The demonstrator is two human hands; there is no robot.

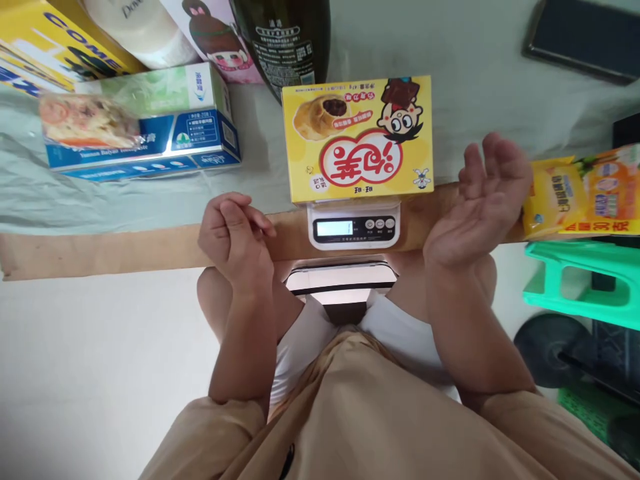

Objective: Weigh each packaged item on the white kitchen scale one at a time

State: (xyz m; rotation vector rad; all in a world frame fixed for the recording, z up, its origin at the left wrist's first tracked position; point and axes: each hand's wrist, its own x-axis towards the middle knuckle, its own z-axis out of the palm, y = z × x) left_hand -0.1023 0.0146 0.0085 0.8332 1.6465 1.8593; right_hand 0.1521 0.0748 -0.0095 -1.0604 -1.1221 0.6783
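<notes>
The right hand (pixel 483 200) is open, palm turned up, fingers spread a little, and it holds nothing. It hangs just to the right of the yellow snack box (pixel 357 139), near it but not touching. The left hand (pixel 231 233) is curled into a loose fist and holds nothing too. It sits lower and to the left of the box, by the front edge of the wooden board (pixel 100 250).

The yellow snack box lies flat on top of the small white kitchen scale (pixel 355 225). The scale stands on the board between the two hands, and its little screen faces the person. So the step looks like weighing: the box is set down, both hands are off it, and the number can settle. The next move likely calls for a look at the screen, then a grip on the box sides to lift it off.

Farther right lies an orange and yellow packet (pixel 583 195). Farther left sits a blue toothpaste box (pixel 145 143), with a dark bottle (pixel 283 40) behind.
</notes>
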